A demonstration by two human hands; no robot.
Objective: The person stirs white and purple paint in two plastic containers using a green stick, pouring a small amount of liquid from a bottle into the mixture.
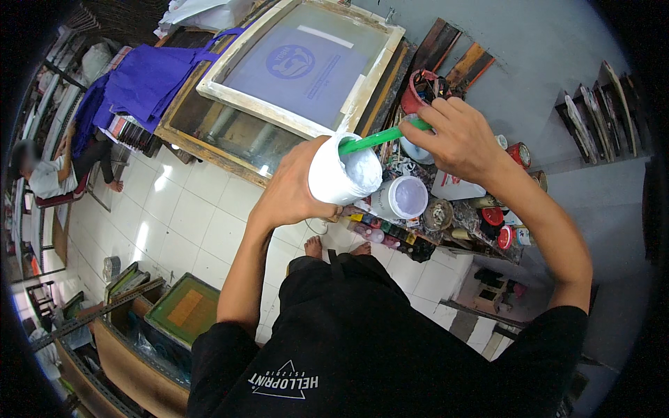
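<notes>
Left hand point(291, 185) wraps the white tub point(326, 174), probably weighty, best held round its wall; right hand point(461, 136) pinches a stiff-looking green stick point(382, 138)

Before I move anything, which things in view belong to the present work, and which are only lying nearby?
In use:
white tub, held by the left hand
green stick, held by the right hand

Apparently only nearby, untouched by both hands:
red bucket
purple cloth
green framed panel
</notes>
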